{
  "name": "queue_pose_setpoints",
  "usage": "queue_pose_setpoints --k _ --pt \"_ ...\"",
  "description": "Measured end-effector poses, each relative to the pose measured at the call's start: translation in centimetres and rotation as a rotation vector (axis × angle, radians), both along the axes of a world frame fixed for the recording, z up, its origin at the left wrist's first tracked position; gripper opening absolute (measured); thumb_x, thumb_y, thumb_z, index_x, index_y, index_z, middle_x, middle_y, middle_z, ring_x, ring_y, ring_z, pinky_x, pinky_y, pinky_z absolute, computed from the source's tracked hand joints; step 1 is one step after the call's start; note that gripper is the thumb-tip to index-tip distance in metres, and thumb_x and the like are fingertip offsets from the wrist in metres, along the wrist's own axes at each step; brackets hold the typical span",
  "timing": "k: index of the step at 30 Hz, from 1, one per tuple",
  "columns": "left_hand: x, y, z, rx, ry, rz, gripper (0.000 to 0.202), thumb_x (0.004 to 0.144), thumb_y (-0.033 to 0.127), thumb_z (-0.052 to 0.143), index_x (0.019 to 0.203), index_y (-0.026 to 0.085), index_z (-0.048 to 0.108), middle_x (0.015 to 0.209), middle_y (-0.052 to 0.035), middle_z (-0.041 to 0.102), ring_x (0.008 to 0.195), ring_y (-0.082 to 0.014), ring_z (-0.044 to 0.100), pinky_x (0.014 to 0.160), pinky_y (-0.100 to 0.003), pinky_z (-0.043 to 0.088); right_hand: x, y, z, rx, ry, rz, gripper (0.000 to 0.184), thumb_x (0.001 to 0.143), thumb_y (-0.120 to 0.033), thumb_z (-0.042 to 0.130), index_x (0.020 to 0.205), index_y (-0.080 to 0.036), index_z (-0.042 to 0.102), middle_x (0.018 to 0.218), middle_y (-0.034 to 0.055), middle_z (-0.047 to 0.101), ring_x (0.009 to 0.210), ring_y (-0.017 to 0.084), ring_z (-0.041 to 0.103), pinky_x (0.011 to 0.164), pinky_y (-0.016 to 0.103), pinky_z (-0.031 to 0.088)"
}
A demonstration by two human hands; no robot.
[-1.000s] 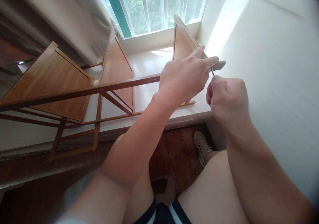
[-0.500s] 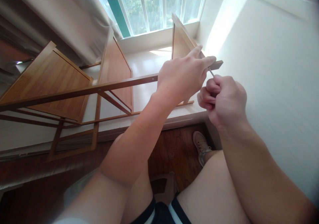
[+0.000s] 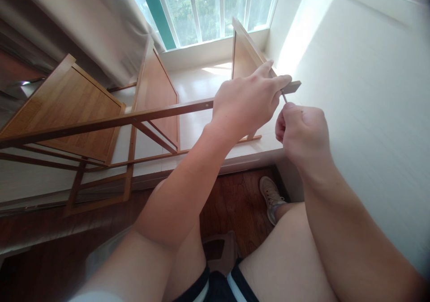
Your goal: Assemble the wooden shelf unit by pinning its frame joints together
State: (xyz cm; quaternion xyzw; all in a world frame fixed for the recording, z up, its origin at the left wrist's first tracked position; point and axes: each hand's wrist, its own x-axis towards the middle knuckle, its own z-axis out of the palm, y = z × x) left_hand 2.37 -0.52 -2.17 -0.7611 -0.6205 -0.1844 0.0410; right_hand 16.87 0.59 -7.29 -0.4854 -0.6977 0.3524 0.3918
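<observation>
A wooden shelf rack (image 3: pixel 161 112) lies on its side, its panels standing up from the long rails. My left hand (image 3: pixel 247 98) is closed over the rack's right end, two fingers stretched across the joint between the end panel (image 3: pixel 244 53) and the rail. Just below that rail end (image 3: pixel 293 87), my right hand (image 3: pixel 304 132) is a fist around a thin metal tool (image 3: pixel 285 98). Only the slim shaft shows, its tip against the rail by my left fingers; the rest is hidden in my palm, so its kind is unclear.
The rack rests on a white window ledge (image 3: pixel 191 80) below a barred window (image 3: pixel 208 11). A white wall (image 3: pixel 372 114) stands close on the right, and a curtain (image 3: pixel 110 20) hangs at left. Beneath me are a plastic stool (image 3: pixel 231 248) and wooden floor (image 3: pixel 231 199).
My right fist has turned around the tool's shaft, so its curled fingers now face away more and its back shows. My left hand and the rack have stayed in place.
</observation>
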Motion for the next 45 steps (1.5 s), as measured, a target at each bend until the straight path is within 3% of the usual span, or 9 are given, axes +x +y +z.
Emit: queue_pose_setpoints --k 3,8,15,26,33,40,45 --pt "0.2 0.0 0.1 0.012 0.0 0.01 0.043 0.097 0.03 0.035 0.125 0.041 0.066 0.147 0.0037 0.053 0.089 -0.0267 0.064 0.065 -0.043 0.041 0.3 0.0 0.5 0.172 -0.262 -0.09 0.045 0.099 -0.033 0.038 0.055 -0.024 0.038 0.052 0.0005 0.041 0.051 0.016 0.04 0.055 0.034 0.028" --pt "0.6 -0.2 0.7 -0.058 -0.02 0.054 0.041 0.096 0.028 0.041 0.125 0.042 0.066 0.134 0.0012 0.064 0.098 -0.0269 0.064 0.072 -0.04 0.042 -0.1 -0.7 1.5 0.247 -0.452 -0.12 0.042 0.099 -0.036 0.037 0.058 -0.024 0.039 0.052 0.0012 0.036 0.055 0.019 0.04 0.058 0.035 0.024" --pt "0.3 0.0 0.3 -0.02 -0.012 0.024 0.042 0.096 0.026 0.04 0.124 0.041 0.067 0.149 0.0018 0.051 0.091 -0.027 0.065 0.068 -0.041 0.041 -0.2 -1.0 1.9 0.216 -0.563 -0.105 0.042 0.099 -0.034 0.033 0.059 -0.023 0.04 0.055 0.0024 0.039 0.054 0.018 0.037 0.058 0.035 0.021" --pt "0.2 0.1 0.1 -0.001 0.014 0.013 0.042 0.095 0.027 0.039 0.125 0.041 0.066 0.15 0.0021 0.05 0.09 -0.0253 0.064 0.065 -0.04 0.039 -0.3 -0.5 1.5 0.232 -0.549 -0.091 0.041 0.099 -0.034 0.032 0.061 -0.023 0.043 0.055 0.0023 0.04 0.055 0.018 0.036 0.058 0.035 0.021" --pt "0.1 0.1 0.1 -0.021 -0.031 0.014 0.041 0.095 0.028 0.041 0.124 0.043 0.066 0.138 0.0026 0.061 0.092 -0.0263 0.064 0.069 -0.041 0.04 -0.1 -0.7 1.4 0.224 -0.496 -0.095 0.042 0.099 -0.033 0.034 0.058 -0.023 0.039 0.053 0.0012 0.038 0.053 0.017 0.036 0.057 0.034 0.023" --pt "0.3 0.0 0.1 -0.001 -0.002 0.014 0.04 0.096 0.027 0.041 0.124 0.039 0.067 0.142 0.0007 0.056 0.094 -0.0262 0.064 0.069 -0.039 0.041 -0.2 -0.5 0.8 0.239 -0.481 -0.126 0.042 0.099 -0.033 0.033 0.058 -0.023 0.039 0.053 0.0017 0.039 0.053 0.017 0.035 0.057 0.034 0.023" --pt "0.2 0.0 0.2 -0.008 0.004 0.013 0.04 0.097 0.03 0.039 0.123 0.04 0.067 0.148 0.0032 0.052 0.093 -0.0264 0.064 0.069 -0.04 0.042 -0.3 -0.7 1.1 0.241 -0.548 -0.156 0.042 0.099 -0.033 0.032 0.061 -0.023 0.047 0.055 0.0042 0.045 0.055 0.019 0.041 0.058 0.034 0.023"
